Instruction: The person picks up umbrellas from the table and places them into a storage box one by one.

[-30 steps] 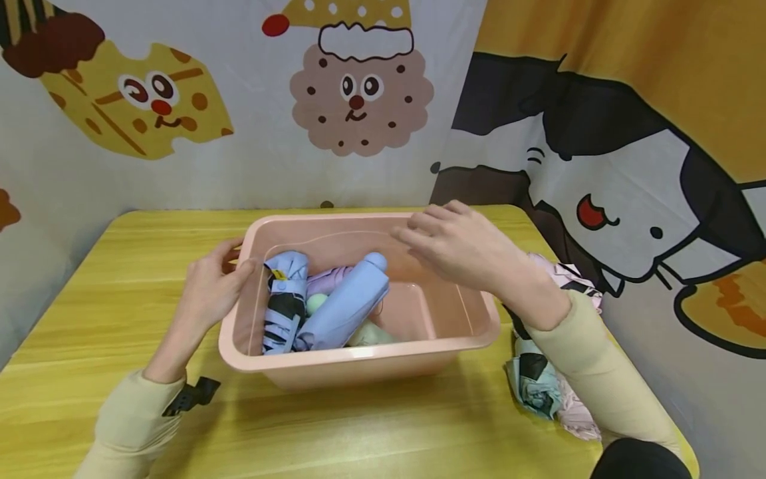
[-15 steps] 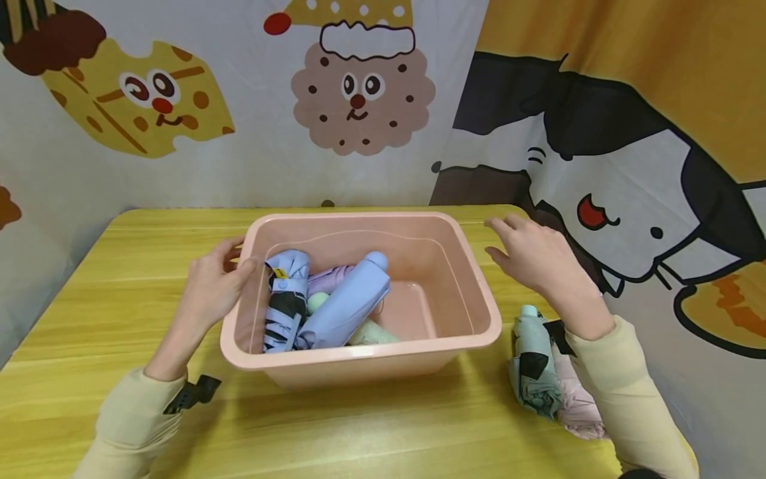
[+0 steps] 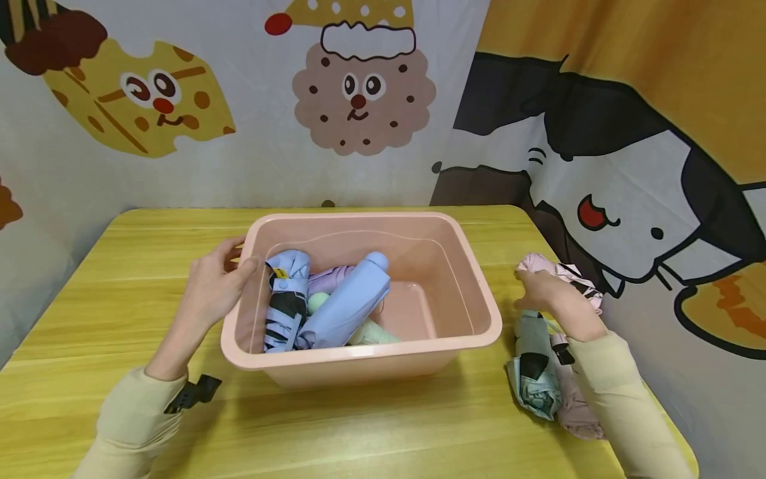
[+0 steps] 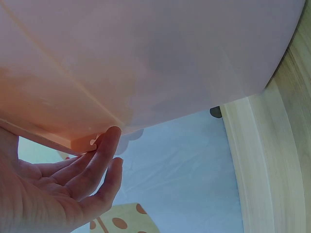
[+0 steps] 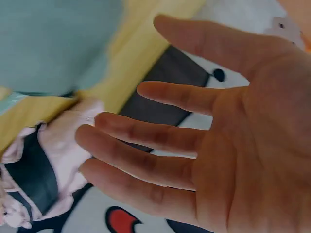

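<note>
A pink plastic bin (image 3: 359, 359) holds several folded umbrellas: a plain blue umbrella (image 3: 350, 303), a blue-and-black one, a purple one and a pale green item, partly covered. My left hand (image 3: 212, 283) holds the bin's left rim, thumb over the edge and fingers outside beneath it, as the left wrist view shows. Out to the right, my right hand (image 3: 547, 296) hovers with spread fingers (image 5: 146, 136) and holds nothing. Just below it lies a green folded umbrella (image 3: 535, 379), beside a pink umbrella (image 3: 577, 402). Behind the hand is another pink umbrella with black markings (image 3: 571, 273).
The bin stands mid-way on a yellow wood-grain table (image 3: 335, 426). A patterned cloth (image 3: 239, 173) hangs along the back and right sides. The umbrellas outside the bin lie close to the table's right edge.
My right hand has moved from above the bin's right part out to the right and down to the umbrellas on the table. The left hand stays at the rim.
</note>
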`<act>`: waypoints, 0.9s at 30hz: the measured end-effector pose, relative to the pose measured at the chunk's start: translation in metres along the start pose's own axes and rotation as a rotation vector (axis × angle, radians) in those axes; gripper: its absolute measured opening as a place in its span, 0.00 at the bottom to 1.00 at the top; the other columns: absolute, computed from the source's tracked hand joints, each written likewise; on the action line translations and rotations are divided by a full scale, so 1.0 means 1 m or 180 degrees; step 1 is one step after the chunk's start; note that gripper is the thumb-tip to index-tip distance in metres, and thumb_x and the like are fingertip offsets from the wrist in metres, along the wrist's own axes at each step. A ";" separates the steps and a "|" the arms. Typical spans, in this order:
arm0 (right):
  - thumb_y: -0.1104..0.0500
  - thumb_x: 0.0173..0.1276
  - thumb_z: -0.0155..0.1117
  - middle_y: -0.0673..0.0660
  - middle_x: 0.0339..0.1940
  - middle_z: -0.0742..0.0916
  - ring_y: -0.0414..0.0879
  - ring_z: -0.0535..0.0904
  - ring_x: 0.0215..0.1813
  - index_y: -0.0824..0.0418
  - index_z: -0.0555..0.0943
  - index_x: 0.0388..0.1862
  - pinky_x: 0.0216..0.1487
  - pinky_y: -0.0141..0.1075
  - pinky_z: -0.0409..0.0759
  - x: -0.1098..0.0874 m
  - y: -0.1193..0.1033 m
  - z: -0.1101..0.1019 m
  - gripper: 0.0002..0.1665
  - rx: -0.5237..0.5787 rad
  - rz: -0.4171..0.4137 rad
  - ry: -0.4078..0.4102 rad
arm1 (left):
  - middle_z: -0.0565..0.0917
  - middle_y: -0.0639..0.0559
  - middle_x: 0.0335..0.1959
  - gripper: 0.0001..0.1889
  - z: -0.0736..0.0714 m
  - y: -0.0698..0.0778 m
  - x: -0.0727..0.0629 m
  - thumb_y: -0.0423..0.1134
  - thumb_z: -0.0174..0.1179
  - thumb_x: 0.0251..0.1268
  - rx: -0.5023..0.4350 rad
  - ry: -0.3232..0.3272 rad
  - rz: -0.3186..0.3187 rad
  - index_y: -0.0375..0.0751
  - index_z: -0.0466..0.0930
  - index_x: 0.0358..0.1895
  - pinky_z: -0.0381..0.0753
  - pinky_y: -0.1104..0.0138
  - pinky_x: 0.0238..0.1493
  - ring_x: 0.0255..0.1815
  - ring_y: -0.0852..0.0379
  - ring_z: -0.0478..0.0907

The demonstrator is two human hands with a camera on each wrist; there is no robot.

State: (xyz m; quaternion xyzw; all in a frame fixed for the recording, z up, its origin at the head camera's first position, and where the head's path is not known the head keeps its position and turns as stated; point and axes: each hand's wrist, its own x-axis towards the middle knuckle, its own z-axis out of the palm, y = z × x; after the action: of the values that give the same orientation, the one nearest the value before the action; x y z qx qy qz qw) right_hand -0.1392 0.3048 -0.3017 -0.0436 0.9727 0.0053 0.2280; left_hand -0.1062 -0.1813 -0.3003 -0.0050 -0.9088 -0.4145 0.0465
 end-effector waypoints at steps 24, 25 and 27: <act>0.51 0.54 0.68 0.68 0.39 0.80 0.61 0.84 0.36 0.77 0.73 0.40 0.32 0.49 0.86 0.034 0.018 0.029 0.30 0.0530 0.0489 -0.1092 | 0.73 0.25 0.60 0.29 0.002 -0.001 -0.001 0.46 0.46 0.72 -0.0005 0.0011 0.0012 0.30 0.60 0.69 0.82 0.44 0.47 0.52 0.31 0.77; 0.51 0.54 0.67 0.66 0.38 0.79 0.61 0.84 0.35 0.75 0.74 0.39 0.32 0.49 0.86 0.034 0.019 0.030 0.28 0.0550 0.0507 -0.1120 | 0.73 0.25 0.59 0.29 0.002 0.000 -0.001 0.46 0.46 0.72 -0.0006 0.0015 0.0018 0.30 0.60 0.69 0.82 0.44 0.47 0.52 0.31 0.77; 0.51 0.54 0.66 0.65 0.35 0.79 0.59 0.83 0.34 0.73 0.74 0.36 0.31 0.48 0.86 0.034 0.019 0.030 0.25 0.0554 0.0501 -0.1158 | 0.73 0.25 0.59 0.29 0.001 -0.001 -0.001 0.45 0.46 0.72 -0.0012 0.0020 0.0031 0.30 0.61 0.69 0.82 0.44 0.46 0.52 0.31 0.77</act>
State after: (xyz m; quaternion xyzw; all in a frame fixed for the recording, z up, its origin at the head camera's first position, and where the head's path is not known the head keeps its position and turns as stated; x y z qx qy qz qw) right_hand -0.1578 0.3219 -0.3439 0.0540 0.9127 -0.0532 0.4016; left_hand -0.1053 -0.1805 -0.3019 -0.0081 -0.9078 -0.4161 0.0514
